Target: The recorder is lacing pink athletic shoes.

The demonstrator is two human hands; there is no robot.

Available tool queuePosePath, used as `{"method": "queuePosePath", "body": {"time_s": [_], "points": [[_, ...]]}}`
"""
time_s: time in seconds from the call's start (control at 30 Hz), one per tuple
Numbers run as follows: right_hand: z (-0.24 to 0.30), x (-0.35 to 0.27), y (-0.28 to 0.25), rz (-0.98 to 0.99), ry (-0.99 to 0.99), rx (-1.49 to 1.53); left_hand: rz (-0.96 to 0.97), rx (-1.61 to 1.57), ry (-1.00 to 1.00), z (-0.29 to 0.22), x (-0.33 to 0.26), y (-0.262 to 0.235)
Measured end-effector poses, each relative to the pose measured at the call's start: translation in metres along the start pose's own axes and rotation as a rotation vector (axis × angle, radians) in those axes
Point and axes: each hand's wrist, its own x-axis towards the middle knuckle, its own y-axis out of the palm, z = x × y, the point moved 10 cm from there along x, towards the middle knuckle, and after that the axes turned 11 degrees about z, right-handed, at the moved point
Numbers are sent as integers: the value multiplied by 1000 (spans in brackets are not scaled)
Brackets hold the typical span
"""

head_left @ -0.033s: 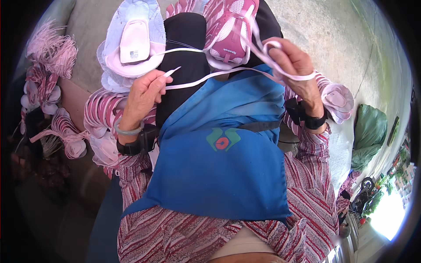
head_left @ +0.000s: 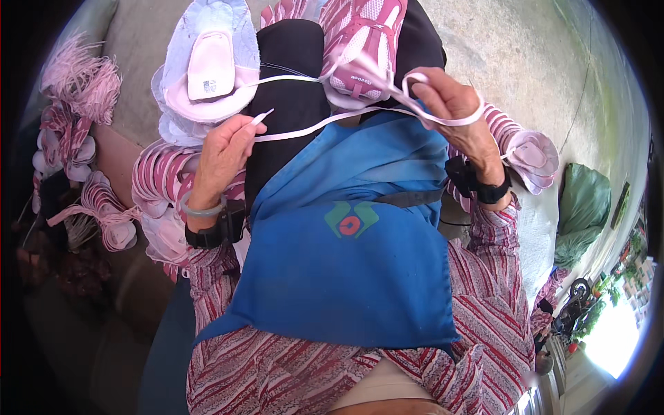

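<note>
A pink shoe upper with white mesh lies over my dark-trousered knees at the top of the view. My left hand pinches a pale pink shoelace near its pointed tip, which sticks out past the fingers. From there the lace runs rightward, below the upper, to my right hand. That hand is closed on the lace, with a loop around the fingers and a blurred stretch leading back to the upper. Another lace strand crosses left to a second upper, whose pale inner side faces up.
Stacked pink and white uppers lie beside my left forearm, and more uppers lie beyond my right wrist. A bundle of pink laces is at the far left. To the right is a green bag. A blue apron covers my lap.
My right hand has moved slightly left and down with the lace. The blurred lace strand has dropped lower across the upper, uncovering more of its front. My left hand has shifted slightly left.
</note>
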Motion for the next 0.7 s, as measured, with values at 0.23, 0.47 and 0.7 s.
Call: {"method": "queuePosePath", "body": {"time_s": [0.23,0.47,0.7], "points": [[-44,-21,-7,77,77,-429,-191,4,-36,14,-12,-11],[-73,-38,-46,-16,253,-418,-303,-25,20,2,-8,-15],[-84,-51,-79,-344,111,-305,-414,-121,94,8,-14,-30]]}}
